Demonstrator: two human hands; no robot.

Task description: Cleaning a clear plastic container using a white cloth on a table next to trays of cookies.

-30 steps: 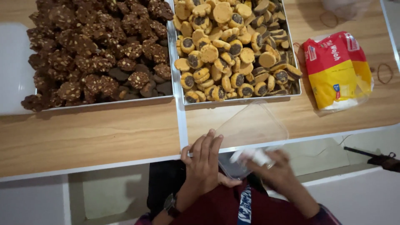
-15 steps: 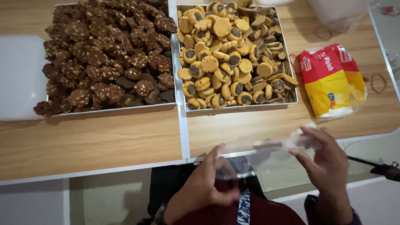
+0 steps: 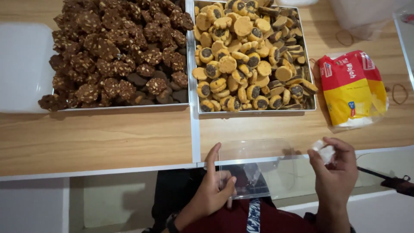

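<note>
Two trays are set on the wooden counter [image 3: 108, 138]: dark chocolate cookies [image 3: 116, 51] at left, round yellow cookies [image 3: 250, 56] beside them. A clear plastic container [image 3: 254, 168], over the counter's near edge, is gripped by the left hand [image 3: 213, 192]. A white tissue wad [image 3: 326, 152] is pinched in the right hand [image 3: 334, 177].

Both hands are bare, no gloves or rings. Left hand [image 3: 211, 192] has a dark watch [image 3: 172, 224] at the wrist. Right hand [image 3: 335, 174] looks plain. Maroon shirt [image 3: 276, 220] with a blue-white patterned strip down the front.
</note>
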